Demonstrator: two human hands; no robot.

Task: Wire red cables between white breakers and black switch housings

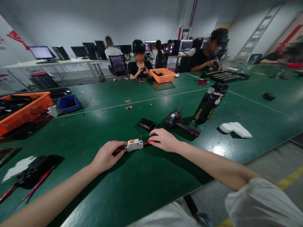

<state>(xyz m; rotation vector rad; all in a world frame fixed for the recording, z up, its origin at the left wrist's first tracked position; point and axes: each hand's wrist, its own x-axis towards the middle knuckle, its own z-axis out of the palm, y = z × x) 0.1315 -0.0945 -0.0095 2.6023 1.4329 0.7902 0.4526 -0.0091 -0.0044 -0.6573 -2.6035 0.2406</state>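
Observation:
A small white circuit breaker (134, 145) with an orange switch lies between my hands, just above or on the green table; which one I cannot tell. Red wire comes out of both its ends. My left hand (107, 156) pinches the red wire at the left end, fingertips touching the breaker's edge. On the other side, my right hand (164, 140) has thumb and fingers closed on the red wire (146, 142). Just beyond the breaker is a black box-shaped part (146, 124). A black cordless screwdriver (181, 122) lies past my right hand.
A black cylindrical bag (209, 104) and a crumpled white item (235, 129) lie to the right. Orange basket (42, 105), blue bin (69, 103) and red-handled tools (39, 184) are at left. Across the table (106, 104), people work near another orange basket (167, 75).

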